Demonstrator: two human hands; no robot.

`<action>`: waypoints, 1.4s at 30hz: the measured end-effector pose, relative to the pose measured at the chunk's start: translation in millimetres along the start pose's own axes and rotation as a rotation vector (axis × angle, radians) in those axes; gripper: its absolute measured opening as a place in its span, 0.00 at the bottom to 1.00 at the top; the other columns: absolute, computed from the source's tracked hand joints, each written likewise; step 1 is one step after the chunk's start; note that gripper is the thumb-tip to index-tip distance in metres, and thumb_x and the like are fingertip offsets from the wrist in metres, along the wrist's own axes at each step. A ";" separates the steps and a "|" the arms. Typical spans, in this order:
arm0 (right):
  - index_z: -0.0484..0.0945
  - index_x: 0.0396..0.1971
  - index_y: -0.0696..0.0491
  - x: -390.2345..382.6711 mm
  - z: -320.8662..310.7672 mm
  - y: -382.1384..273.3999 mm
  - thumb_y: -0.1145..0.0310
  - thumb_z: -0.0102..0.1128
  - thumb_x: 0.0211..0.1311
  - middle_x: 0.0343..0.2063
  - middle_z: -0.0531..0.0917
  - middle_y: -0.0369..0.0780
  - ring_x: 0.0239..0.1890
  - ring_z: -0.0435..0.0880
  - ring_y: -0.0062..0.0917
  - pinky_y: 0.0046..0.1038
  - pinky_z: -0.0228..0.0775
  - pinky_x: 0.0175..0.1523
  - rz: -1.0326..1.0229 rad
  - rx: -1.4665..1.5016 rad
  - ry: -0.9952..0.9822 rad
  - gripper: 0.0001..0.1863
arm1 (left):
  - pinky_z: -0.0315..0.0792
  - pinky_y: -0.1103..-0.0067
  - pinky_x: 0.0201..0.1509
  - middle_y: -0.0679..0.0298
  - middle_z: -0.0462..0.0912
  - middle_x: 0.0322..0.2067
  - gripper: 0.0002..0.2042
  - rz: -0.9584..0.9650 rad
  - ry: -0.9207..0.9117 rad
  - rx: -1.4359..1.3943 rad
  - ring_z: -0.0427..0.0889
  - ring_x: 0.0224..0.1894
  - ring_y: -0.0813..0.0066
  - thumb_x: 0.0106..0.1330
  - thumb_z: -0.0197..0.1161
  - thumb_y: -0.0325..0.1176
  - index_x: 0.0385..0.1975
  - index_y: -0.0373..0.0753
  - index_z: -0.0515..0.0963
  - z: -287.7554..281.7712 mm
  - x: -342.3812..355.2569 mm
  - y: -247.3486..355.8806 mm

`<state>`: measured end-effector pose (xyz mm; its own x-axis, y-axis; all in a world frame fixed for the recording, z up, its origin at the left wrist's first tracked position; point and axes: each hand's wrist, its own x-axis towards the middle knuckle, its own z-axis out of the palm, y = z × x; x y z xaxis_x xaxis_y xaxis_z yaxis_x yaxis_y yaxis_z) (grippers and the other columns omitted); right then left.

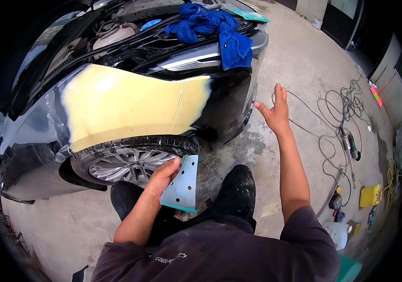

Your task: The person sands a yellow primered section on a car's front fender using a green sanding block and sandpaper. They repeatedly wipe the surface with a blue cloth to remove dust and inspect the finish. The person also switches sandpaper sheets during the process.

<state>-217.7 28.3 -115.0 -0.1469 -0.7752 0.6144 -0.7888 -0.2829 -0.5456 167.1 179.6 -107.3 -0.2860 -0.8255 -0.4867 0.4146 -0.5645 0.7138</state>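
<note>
On stained concrete floor [283,54], close beside a dark car [27,157]. With left hand [162,175]: curled nearly closed, gripping the left edge of a perforated, pale-blue sheet [186,185] with green trim, held up before the wheel [130,164]. With right hand [278,115]: raised, fingers extended, thumb spread, holding nothing, beside the car's front corner; contact there impossible to tell. Beyond, on the fender [53,124]: broad yellow patch [125,105], apart from the sheet. Farther out: crumpled blue cloth [203,23] atop the car's front; rightward, tangled hose or cord [351,101], yellow box [370,196]. Step in hand, as judged: readying the sheet for smoothing yellow. Probably needed next: flat placement, even pressure.
</note>
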 end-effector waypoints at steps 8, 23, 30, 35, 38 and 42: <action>0.79 0.46 0.57 182.4 -0.3 -101.7 0.48 0.80 0.46 0.41 0.76 0.44 0.46 0.76 0.44 0.41 0.69 0.58 -0.921 0.032 -0.107 0.34 | 0.79 0.75 0.50 0.62 0.85 0.43 0.23 -0.065 -0.325 0.337 0.85 0.43 0.76 0.62 0.72 0.25 0.57 0.35 0.74 -29.7 17.3 -3.3; 0.69 0.12 0.46 77.6 96.9 -321.0 0.65 0.61 0.36 0.13 0.71 0.33 0.15 0.75 0.26 0.29 0.63 0.18 -1.377 0.078 0.075 0.08 | 0.74 0.82 0.45 0.68 0.83 0.39 0.21 -0.012 -0.341 0.537 0.80 0.40 0.82 0.65 0.71 0.25 0.57 0.35 0.75 -63.6 55.0 -7.5; 0.73 0.10 0.48 80.0 113.8 -398.9 0.67 0.60 0.37 0.15 0.80 0.39 0.18 0.82 0.30 0.34 0.68 0.18 -1.186 0.119 0.010 0.06 | 0.73 0.82 0.50 0.67 0.85 0.43 0.17 -0.042 -0.304 0.641 0.79 0.44 0.82 0.69 0.68 0.32 0.56 0.36 0.79 -83.9 101.6 -6.1; 0.74 0.19 0.48 75.2 92.2 -290.8 0.65 0.60 0.41 0.16 0.74 0.33 0.18 0.78 0.24 0.26 0.67 0.19 -1.248 0.035 0.166 0.05 | 0.71 0.80 0.58 0.65 0.84 0.50 0.21 -0.086 -0.219 0.709 0.79 0.51 0.79 0.72 0.65 0.35 0.62 0.35 0.77 -106.5 85.1 -7.5; 0.76 0.22 0.47 83.2 63.1 -210.8 0.63 0.60 0.45 0.16 0.73 0.33 0.17 0.77 0.24 0.26 0.67 0.21 -1.379 -0.072 0.132 0.06 | 0.71 0.79 0.60 0.65 0.83 0.54 0.21 -0.047 -0.249 0.744 0.78 0.54 0.79 0.73 0.63 0.34 0.63 0.35 0.76 -108.2 76.2 -4.7; 0.84 0.38 0.53 147.7 2.6 -123.0 0.70 0.69 0.39 0.33 0.84 0.40 0.24 0.82 0.26 0.23 0.73 0.27 -1.569 -0.284 -0.079 0.19 | 0.73 0.78 0.55 0.66 0.85 0.47 0.17 0.026 -0.276 0.722 0.80 0.48 0.79 0.72 0.62 0.31 0.57 0.34 0.80 -109.2 66.2 -1.4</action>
<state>-140.9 -52.9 41.4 0.9036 0.1409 0.4045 -0.2034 -0.6899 0.6947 241.9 125.5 -195.5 -0.5282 -0.7544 -0.3897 -0.2146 -0.3254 0.9209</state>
